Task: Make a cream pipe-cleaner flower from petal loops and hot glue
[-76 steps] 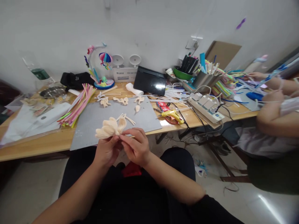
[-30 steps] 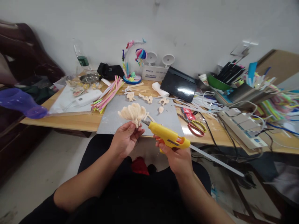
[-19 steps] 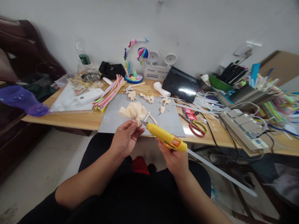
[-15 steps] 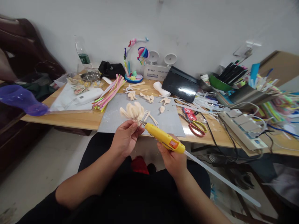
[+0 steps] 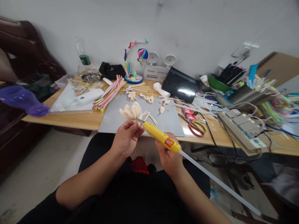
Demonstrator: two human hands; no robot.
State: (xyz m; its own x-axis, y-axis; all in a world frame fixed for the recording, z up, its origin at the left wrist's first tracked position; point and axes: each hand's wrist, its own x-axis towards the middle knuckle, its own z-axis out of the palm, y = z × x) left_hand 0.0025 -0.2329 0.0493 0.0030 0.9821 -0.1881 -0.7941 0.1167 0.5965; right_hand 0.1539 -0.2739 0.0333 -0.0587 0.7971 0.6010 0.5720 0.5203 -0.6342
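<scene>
The single view looks forward and down from the wearer's head, fairly close above the left hand [image 5: 126,138] and right hand [image 5: 171,157] near the frame's centre; the surface [image 5: 74,120] crosses the middle, the wall [image 5: 198,25] fills the top, the floor [image 5: 37,165] shows lower left

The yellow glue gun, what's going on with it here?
A person's left hand pinches a cream flower-shaped piece by its base. The right hand grips the yellow glue gun, its nozzle right at that base. A long glue stick pokes out the back. Small cream pieces lie on the gray mat beyond.
</scene>
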